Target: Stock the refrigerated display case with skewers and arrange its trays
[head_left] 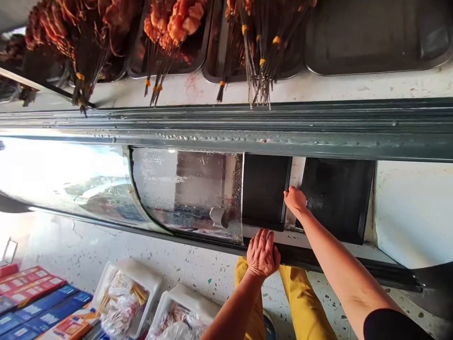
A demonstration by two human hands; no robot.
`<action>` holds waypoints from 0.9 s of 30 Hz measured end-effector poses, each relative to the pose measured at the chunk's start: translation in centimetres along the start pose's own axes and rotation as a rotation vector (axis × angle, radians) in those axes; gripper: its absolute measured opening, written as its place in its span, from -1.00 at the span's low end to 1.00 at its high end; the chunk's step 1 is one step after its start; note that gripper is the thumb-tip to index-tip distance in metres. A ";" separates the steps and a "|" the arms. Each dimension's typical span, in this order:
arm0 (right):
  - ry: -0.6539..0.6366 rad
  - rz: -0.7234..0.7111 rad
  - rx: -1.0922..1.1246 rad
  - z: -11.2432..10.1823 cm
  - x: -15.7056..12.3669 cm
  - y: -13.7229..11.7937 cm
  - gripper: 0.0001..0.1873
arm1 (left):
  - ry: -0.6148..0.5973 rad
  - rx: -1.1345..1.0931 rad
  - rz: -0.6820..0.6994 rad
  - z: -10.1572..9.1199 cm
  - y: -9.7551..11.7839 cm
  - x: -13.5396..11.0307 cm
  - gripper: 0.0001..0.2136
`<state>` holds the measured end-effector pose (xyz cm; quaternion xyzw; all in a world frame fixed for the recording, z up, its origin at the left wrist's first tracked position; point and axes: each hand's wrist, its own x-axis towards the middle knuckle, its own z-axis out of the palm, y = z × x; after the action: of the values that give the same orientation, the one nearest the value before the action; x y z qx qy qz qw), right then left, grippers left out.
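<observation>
My right hand (pixel 295 200) reaches into the open part of a long display case, its fingers closed at the right edge of a black tray (pixel 265 189). A second black tray (pixel 339 198) lies just to the right, with a pale strip between the two. My left hand (pixel 262 255) rests on the dark front rail (pixel 297 255) of the case, fingers together and bent over it. Beside it, a clear sliding glass panel (pixel 198 193) with a curved handle cutout covers the part to the left. The fingertips of my left hand are partly hidden.
Above, metal trays (pixel 361 42) line a white shelf, several holding skewered meat (pixel 186 21) with sticks poking over the edge. A green metal rail (pixel 226 123) runs below them. On the speckled floor stand white bins (pixel 152 283) with bagged goods and colourful boxes (pixel 42 302).
</observation>
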<state>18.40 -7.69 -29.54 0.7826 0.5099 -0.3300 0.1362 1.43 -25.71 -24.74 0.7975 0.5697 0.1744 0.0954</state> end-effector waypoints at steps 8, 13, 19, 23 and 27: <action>0.020 -0.042 -0.036 -2.0 0.4 2.7 -0.81 | 0.013 0.004 0.003 0.3 -0.1 -0.1 -0.57; 0.155 -0.168 0.212 -2.3 -1.4 4.6 -0.80 | 0.008 0.021 -0.018 0.3 0.1 -0.1 -0.56; 0.119 -0.367 0.725 -2.2 -3.6 7.8 -0.61 | 0.092 0.029 -0.001 0.6 0.5 0.0 -0.57; 0.039 -0.367 0.835 -2.1 -3.2 7.8 -0.46 | 0.156 -0.100 -0.007 -0.5 0.1 0.5 -0.59; -0.155 -0.411 0.919 -1.3 -1.8 3.3 -0.45 | 0.134 -0.240 -0.033 -3.7 -0.8 -3.6 -0.56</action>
<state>21.32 -9.70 -27.78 0.6185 0.4439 -0.5973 -0.2524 -1.75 -28.99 -22.22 0.7573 0.5629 0.2927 0.1548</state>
